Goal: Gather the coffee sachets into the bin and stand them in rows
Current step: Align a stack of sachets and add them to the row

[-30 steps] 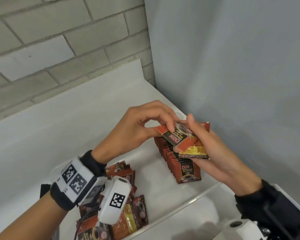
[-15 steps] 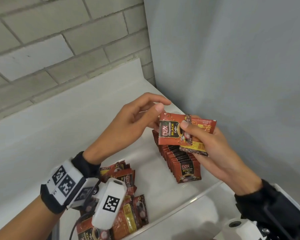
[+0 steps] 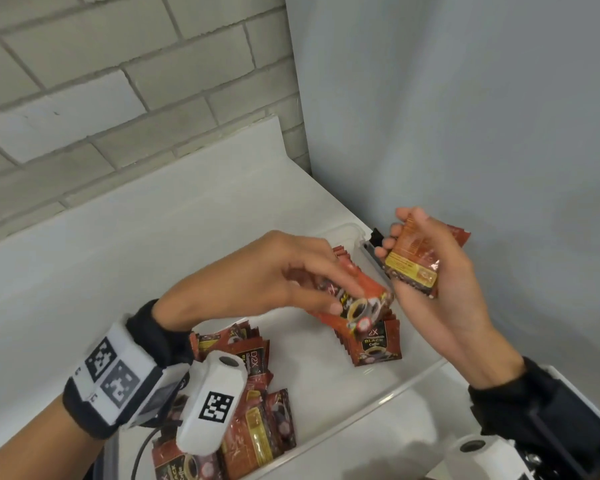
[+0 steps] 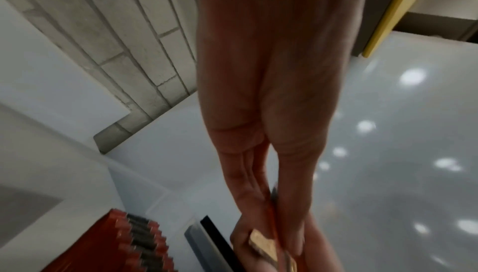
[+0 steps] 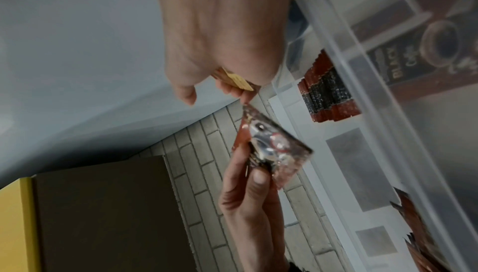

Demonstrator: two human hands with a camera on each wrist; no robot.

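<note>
A clear plastic bin [image 3: 409, 382] sits on the white counter [image 3: 153, 237], pushed into the corner where the grey brick wall [image 3: 118, 81] meets a plain pale wall [image 3: 465, 116]. Inside it are 2 groups of red coffee sachets. Along the right side stands 1 row of sachets [image 3: 374, 344], packed face to back and upright, its front one reading "BLACK Coffee" (the row is too tightly packed to count). At the near-left end lies a loose heap of sachets [image 3: 257, 403], overlapping at odd angles and partly hidden behind the left wrist camera; their number cannot be told either.

Above the row, the left hand [image 3: 274, 271] pinches 1 sachet [image 3: 357, 306] between thumb and fingertips, tilted, its printed cup facing up, hanging just over the row's front end. The right wrist view shows the same pinch from below, thumb pressed flat on the sachet's face.

The right hand [image 3: 440, 271] is raised beside the pale wall, palm toward the camera, with its fingers curled round a small stack of sachets [image 3: 413, 261] whose yellow-panelled backs show. At least 2 are in that stack, since a second red corner sticks out behind the hand; the exact count cannot be told. The 2 hands are close but apart.
</note>
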